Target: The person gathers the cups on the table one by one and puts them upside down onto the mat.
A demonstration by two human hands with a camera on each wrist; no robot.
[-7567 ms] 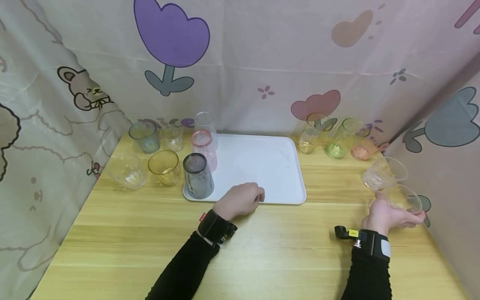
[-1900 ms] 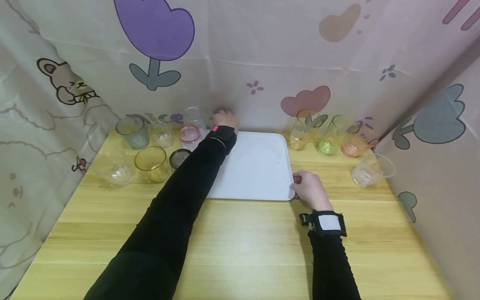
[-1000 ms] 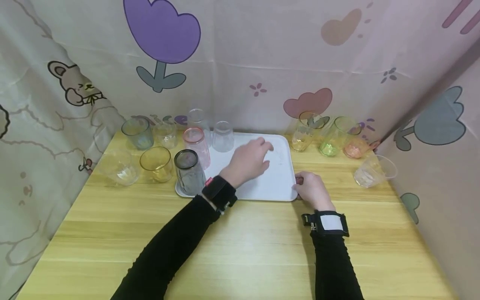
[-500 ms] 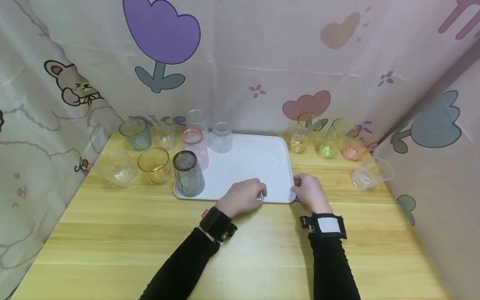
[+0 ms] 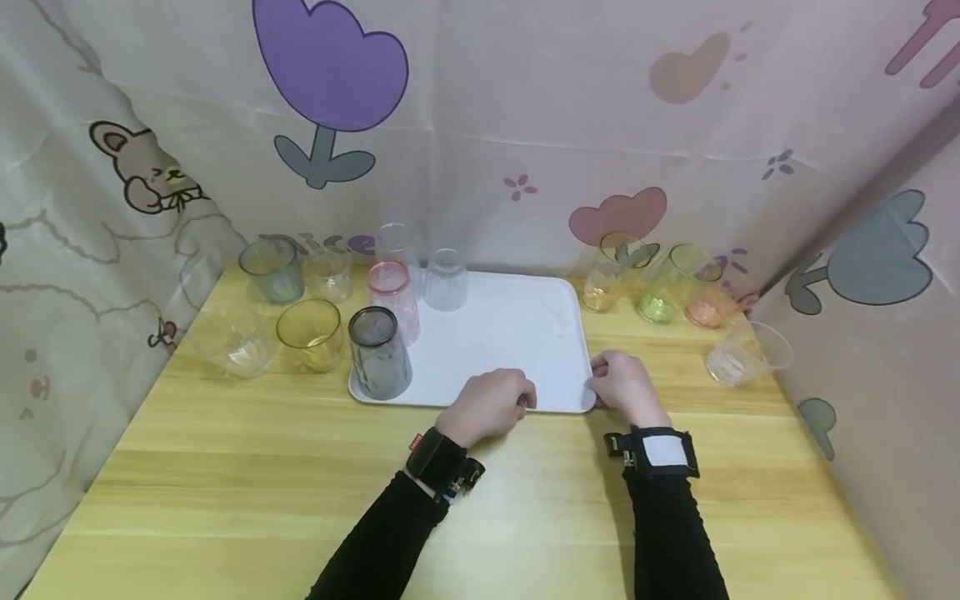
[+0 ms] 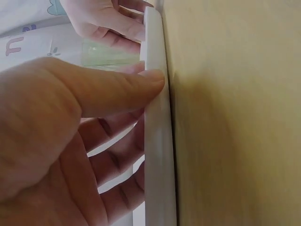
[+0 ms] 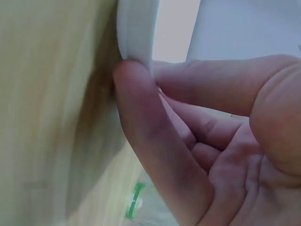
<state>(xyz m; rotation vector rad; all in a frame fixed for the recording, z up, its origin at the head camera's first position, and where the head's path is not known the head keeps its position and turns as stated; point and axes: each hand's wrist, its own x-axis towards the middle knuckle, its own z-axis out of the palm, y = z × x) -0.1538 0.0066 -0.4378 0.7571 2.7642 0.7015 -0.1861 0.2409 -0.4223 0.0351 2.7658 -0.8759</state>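
Note:
A white tray (image 5: 510, 342) lies on the wooden table. My left hand (image 5: 487, 406) is at its front edge; in the left wrist view the thumb (image 6: 117, 89) presses the outer rim and the curled fingers lie on the inner side. With thumb and index finger, my right hand (image 5: 626, 385) pinches the tray's front right corner, seen close in the right wrist view. On the tray's left part stand upside-down glasses: a dark grey one (image 5: 381, 358), a pink one (image 5: 396, 304), and a clear one (image 5: 446, 283) at the back. Another tall clear glass (image 5: 397, 242) is partly hidden behind the pink one.
Left of the tray stand a bluish glass (image 5: 273, 273), an amber glass (image 5: 310, 337), a small clear glass (image 5: 332, 275) and a wide clear glass (image 5: 243, 346). To the right are a yellowish glass (image 5: 602, 287), a green one (image 5: 660, 300), an orange cup (image 5: 708, 308) and a clear glass (image 5: 738, 358). Patterned curtains (image 5: 480, 150) border the table.
Earlier my right hand held a clear glass at the right; it has since moved to the tray corner. A clear glass now stands at the tray's back, and my left hand has drawn back from there.

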